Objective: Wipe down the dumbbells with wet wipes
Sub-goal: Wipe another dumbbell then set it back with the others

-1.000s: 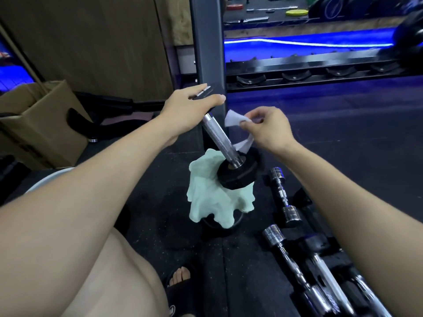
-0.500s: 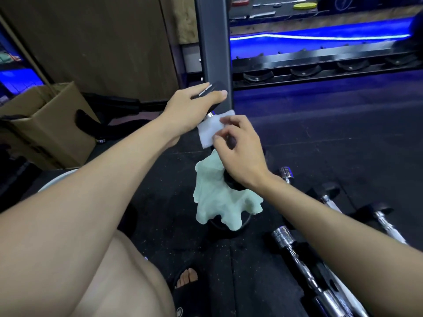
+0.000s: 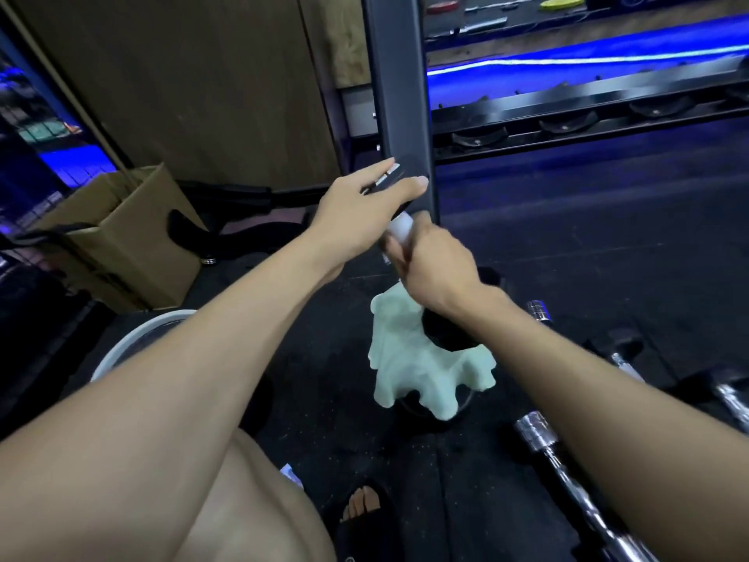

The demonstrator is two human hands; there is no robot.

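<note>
Right hand [image 3: 435, 263] now fisted round wipe [image 3: 400, 228] on the handle, up from 0.5 s ago; left hand [image 3: 367, 208] grips upright dumbbell [image 3: 446, 330] top, green cloth [image 3: 421, 367] underneath.

A brown cardboard box [image 3: 121, 233] stands open on the left of the dark rubber floor [image 3: 567, 253], in front of a wooden wall panel [image 3: 194, 87]. A dark steel upright [image 3: 399, 95] rises in the middle, and a black rack rail [image 3: 587, 111] with round cradles runs off to its right under a strip of blue light [image 3: 567, 62]. A white round rim [image 3: 133, 338] shows at lower left. A foot in a black sandal [image 3: 360, 517] rests near the bottom edge.
</note>
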